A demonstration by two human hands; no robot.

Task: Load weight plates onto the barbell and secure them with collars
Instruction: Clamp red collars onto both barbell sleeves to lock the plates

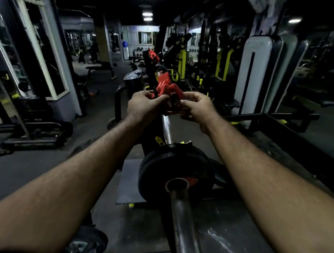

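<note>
One red collar (166, 95), held up between both hands; left hand (143, 106) fingers (160, 100) curled round its left side, right hand (199, 109) fingers (186, 102) pinching its right side. Barbell (181, 224) runs below the fingers, toward the viewer. Black weight plate (158, 166) sits on the bar, nearer than the hands, with a red centre. Second red collar (153, 56) beyond the fingers, far off. Dark gym floor (26, 174) beneath.
</note>
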